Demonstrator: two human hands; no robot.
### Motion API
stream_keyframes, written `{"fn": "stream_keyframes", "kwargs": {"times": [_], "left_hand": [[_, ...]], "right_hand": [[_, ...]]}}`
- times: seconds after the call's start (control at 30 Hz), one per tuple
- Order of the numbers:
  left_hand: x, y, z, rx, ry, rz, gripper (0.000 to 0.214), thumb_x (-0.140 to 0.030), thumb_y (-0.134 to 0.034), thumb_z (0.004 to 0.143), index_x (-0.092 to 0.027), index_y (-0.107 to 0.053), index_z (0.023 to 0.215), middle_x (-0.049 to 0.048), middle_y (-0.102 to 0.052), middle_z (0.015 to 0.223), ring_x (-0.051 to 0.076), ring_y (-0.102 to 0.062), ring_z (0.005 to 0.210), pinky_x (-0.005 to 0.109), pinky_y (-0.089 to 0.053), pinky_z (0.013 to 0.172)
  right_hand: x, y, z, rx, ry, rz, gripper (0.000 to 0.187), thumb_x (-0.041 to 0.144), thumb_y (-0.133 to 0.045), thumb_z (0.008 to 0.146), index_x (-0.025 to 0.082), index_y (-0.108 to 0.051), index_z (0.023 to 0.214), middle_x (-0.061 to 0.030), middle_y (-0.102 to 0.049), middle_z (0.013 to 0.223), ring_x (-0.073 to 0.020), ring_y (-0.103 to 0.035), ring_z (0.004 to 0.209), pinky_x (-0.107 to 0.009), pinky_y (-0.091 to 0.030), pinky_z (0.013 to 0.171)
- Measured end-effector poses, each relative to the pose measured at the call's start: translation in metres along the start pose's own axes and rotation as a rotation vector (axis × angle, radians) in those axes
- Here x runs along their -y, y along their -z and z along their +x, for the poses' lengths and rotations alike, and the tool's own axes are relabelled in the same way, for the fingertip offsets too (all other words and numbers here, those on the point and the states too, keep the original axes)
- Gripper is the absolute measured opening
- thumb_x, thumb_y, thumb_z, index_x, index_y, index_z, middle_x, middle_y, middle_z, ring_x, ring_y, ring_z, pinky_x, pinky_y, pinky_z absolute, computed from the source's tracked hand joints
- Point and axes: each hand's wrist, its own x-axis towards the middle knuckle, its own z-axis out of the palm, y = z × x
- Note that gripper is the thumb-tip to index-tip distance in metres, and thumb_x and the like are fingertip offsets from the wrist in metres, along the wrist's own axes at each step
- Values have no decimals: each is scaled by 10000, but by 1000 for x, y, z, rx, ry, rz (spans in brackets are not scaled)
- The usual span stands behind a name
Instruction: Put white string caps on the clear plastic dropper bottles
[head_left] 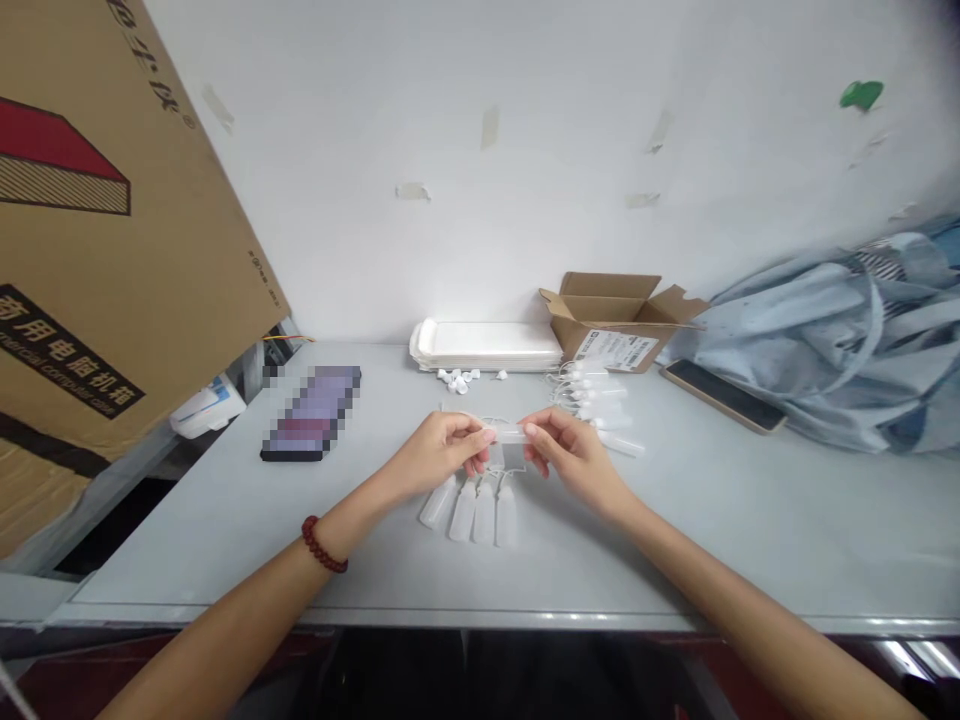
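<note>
Between my two hands lies a small translucent plastic bottle [510, 435], held sideways just above the table. My left hand [444, 450] pinches its left end between thumb and fingers, and my right hand [576, 458] pinches the right end. The fingertips cover both ends, so the cap detail is hidden. Below the hands, several similar bottles [484, 515] with white tops and thin strings lie side by side. A second group of bottles with strings [600, 390] rests beyond my right hand. Loose white caps [459, 380] are scattered beyond my left hand.
A white stack of flat packets [491, 345] and an open cardboard box [615, 345] stand against the wall. A phone [724, 395] lies right, beside blue fabric [832, 340]. A pixelated, dark-edged device [311, 415] lies left, near a large carton [127, 290].
</note>
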Motion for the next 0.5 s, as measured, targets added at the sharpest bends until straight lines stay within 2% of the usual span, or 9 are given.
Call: {"fn": "stream_keyframes", "kwargs": {"times": [0.1, 0.23, 0.37, 0.5], "left_hand": [[0, 1, 1, 28, 68, -132, 379, -446, -556, 832, -102, -584, 675, 35, -586, 654, 115, -573, 533, 253, -463, 522], [-2, 0, 1, 23, 143, -189, 425, -488, -507, 855, -94, -599, 727, 29, -573, 601, 111, -553, 482, 242, -442, 472], [-2, -1, -1, 25, 125, -165, 423, -487, -508, 856, -97, -598, 719, 11, -560, 581, 93, -530, 464, 228, -434, 471], [-4, -2, -2, 46, 84, -115, 393, -459, -531, 846, -104, -583, 686, 7, -562, 579, 88, -522, 475, 223, -440, 489]], "right_hand": [[0, -2, 0, 4, 55, -60, 288, 407, -582, 827, 155, -594, 965, 27, -535, 611, -93, -463, 490, -233, -384, 485], [-2, -3, -2, -39, 149, -213, 293, 383, -556, 847, 151, -635, 1009, 10, -548, 623, -111, -501, 533, -236, -403, 509], [-3, -3, -4, -66, 239, -350, 284, 353, -497, 883, 136, -646, 989, -34, -613, 710, -131, -539, 602, -245, -418, 557], [-2, -2, -5, -84, 285, -439, 285, 350, -465, 898, 136, -651, 933, -31, -605, 686, -131, -499, 587, -246, -390, 556]]}}
